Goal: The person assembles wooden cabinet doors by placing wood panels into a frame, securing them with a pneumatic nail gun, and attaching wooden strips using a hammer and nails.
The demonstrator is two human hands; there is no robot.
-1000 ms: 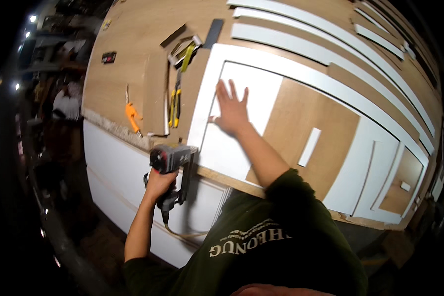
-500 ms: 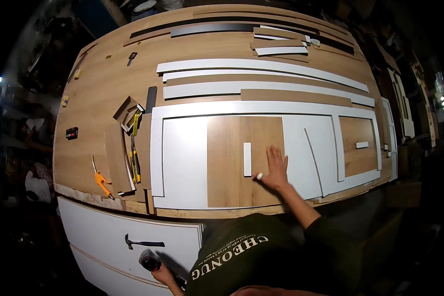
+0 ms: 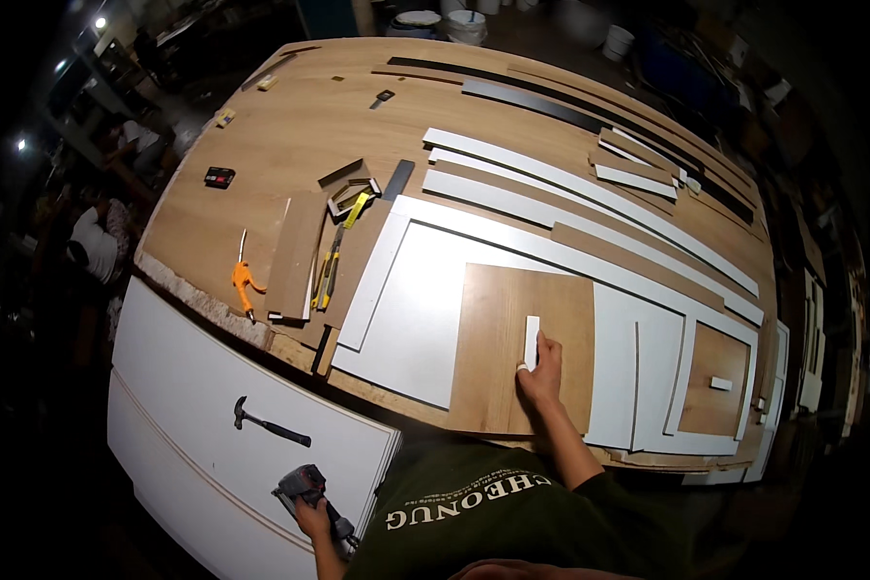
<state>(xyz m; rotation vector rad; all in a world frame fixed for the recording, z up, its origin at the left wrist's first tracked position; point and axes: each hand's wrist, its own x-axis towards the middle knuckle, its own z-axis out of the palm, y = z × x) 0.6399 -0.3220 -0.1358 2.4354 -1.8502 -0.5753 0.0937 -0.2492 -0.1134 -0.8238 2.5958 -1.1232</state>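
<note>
My left hand (image 3: 311, 519) is wrapped around the handle of a dark grey and red nail gun (image 3: 302, 480), held over the white stacked boards at the lower left. My right hand (image 3: 541, 377) has its thumb and fingers closed about the lower end of a small white strip (image 3: 533, 338). That strip stands upright in the view, on a light-brown wood panel (image 3: 493, 387). Beneath the panel lies a large white board with a raised white frame (image 3: 372, 290); the panel sits askew to it. A hammer (image 3: 271, 422) rests on the white boards (image 3: 184, 387) near the nail gun.
Left of the frame lie an orange air blow gun (image 3: 245, 280), yellow cutters (image 3: 329, 274) and a black box (image 3: 219, 177). White and brown strips (image 3: 590, 208) lie beyond it. At the right, a smaller wood panel (image 3: 713, 362) carries another white piece.
My view has turned and tilted. My right hand has gone from lying flat beside the white strip to gripping it, and the wood panel has turned within the frame. The nail gun shows more fully.
</note>
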